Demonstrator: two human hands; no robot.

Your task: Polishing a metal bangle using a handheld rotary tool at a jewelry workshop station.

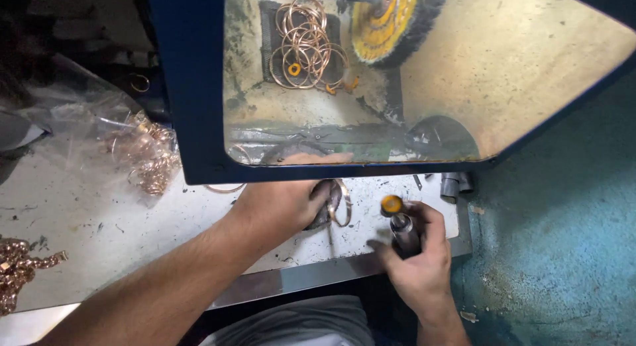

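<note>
My left hand (281, 203) rests on the white bench and grips a dark rag together with a thin metal ring (342, 201). My right hand (419, 256) holds a small dark cylindrical tool (403, 228) with an orange-yellow tip (391, 204), upright near the bench's front edge. Behind the blue-framed window, a yellow buffing wheel (391, 21) sits on a shaft, with a pile of copper-coloured rings (306, 45) lying to its left on a dark mat.
A blue machine hood frame (192, 88) overhangs the bench (86, 213). A clear plastic bag with copper rings (149, 157) lies at left. A golden chain piece (16, 270) sits at far left. Grey fittings (457, 184) stand at right beside the teal wall (563, 220).
</note>
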